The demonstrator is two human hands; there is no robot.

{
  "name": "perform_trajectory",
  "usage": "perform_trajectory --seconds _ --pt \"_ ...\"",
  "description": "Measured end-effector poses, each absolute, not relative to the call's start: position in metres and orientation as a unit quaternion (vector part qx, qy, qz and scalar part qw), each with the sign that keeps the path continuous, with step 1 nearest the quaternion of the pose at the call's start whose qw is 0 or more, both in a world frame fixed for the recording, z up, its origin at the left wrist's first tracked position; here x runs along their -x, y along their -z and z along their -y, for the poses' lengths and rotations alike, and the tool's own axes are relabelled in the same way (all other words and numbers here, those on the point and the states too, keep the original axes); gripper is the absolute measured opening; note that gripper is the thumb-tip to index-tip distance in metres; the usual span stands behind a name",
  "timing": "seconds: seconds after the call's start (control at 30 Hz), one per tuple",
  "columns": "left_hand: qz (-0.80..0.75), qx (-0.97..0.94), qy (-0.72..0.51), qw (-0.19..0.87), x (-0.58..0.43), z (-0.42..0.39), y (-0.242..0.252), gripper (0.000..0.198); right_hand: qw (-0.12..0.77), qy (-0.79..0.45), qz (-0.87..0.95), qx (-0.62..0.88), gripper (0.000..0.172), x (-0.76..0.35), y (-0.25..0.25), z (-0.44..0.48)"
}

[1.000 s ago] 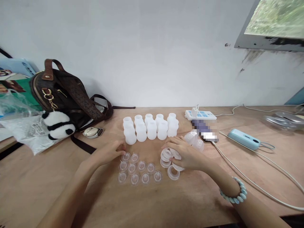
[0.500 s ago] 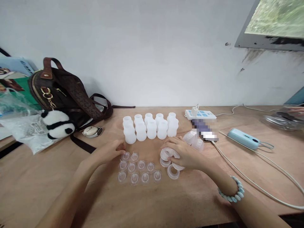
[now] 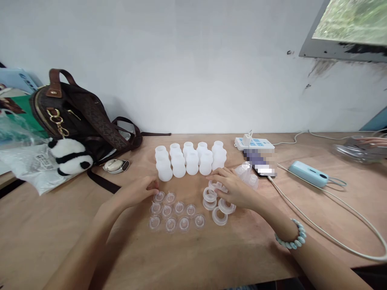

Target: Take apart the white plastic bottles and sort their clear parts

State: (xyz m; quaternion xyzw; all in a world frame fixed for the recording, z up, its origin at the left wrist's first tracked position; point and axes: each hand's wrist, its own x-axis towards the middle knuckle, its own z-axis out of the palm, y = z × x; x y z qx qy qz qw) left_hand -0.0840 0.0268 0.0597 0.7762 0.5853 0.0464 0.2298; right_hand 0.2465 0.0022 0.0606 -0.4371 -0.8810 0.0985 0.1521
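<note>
My left hand (image 3: 139, 192) rests at the back left of several clear bottle nipples (image 3: 167, 210). Its fingers are loosely curled, thumb and forefinger a little apart, with nothing visible between them. The nipples lie in loose rows, tips up. My right hand (image 3: 232, 186) reaches over several translucent collar rings (image 3: 219, 216), its thumb and fingers around the rearmost ring (image 3: 217, 185), which is partly hidden. White, waisted bottles (image 3: 179, 165) stand upright in two rows behind. Clear domed caps (image 3: 250, 180) sit beyond my right hand, partly covered by it.
A brown backpack (image 3: 87, 117) with a panda plush (image 3: 71, 157) and a plastic bag (image 3: 27, 171) fill the left. A mouse (image 3: 114, 166) lies nearby. On the right are a power strip (image 3: 256, 143), a phone (image 3: 256, 161), a blue power bank (image 3: 308, 174) and a white cable (image 3: 314, 225).
My right hand has moved slightly back, uncovering more collar rings, which now lie spread on the table. The left hand stays by the nipples. The view has shifted slightly.
</note>
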Motion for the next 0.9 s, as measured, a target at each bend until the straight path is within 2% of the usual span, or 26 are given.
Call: perform_trajectory --seconds 0.9 --pt "-0.584 -0.780 -0.045 0.221 0.0829 -0.0272 -0.0597 0.022 0.178 -0.105 0.890 0.407 0.028 -0.2476 -0.0595 -0.0032"
